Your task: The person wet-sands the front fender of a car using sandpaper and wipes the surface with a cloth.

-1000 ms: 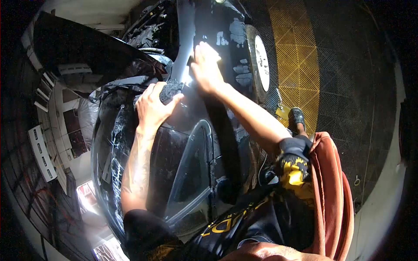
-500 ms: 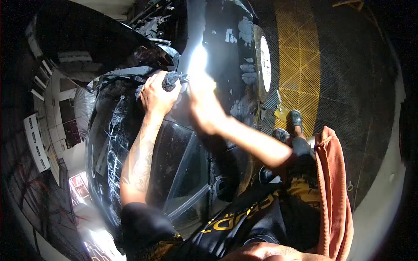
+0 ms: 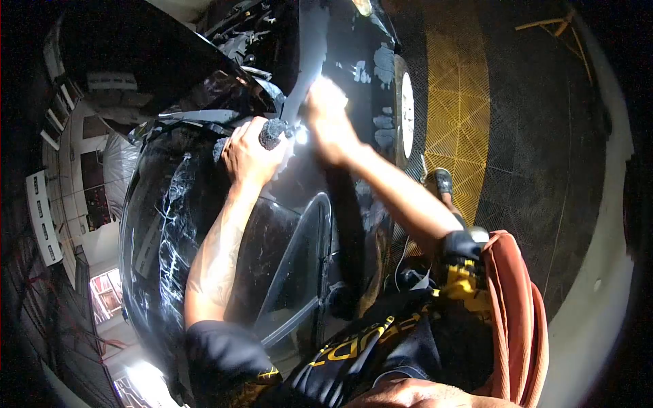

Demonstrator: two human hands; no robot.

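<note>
My left hand (image 3: 248, 153) rests by the base of the car's windshield, its fingers wrapped round a flashlight (image 3: 274, 134) with a dark, rough-textured body. The bright end points right, at the front fender. My right hand (image 3: 332, 122) is over the dark car fender (image 3: 354, 51), close to its upper edge. Motion and glare smear its fingers, so I cannot make out what, if anything, is under them. Pale grey patches (image 3: 384, 68) mark the fender's surface.
The raised hood (image 3: 146, 47) stands at upper left beside the engine bay (image 3: 238, 44). Below my arms are the windshield (image 3: 153, 217) and side window (image 3: 296, 272). A white wheel (image 3: 407, 115) borders the yellow floor strip (image 3: 459, 102). A rust-coloured cloth (image 3: 517, 313) hangs at my right.
My right hand has moved slightly up and right along the fender. My left hand keeps its hold on the flashlight. The view has shifted a little.
</note>
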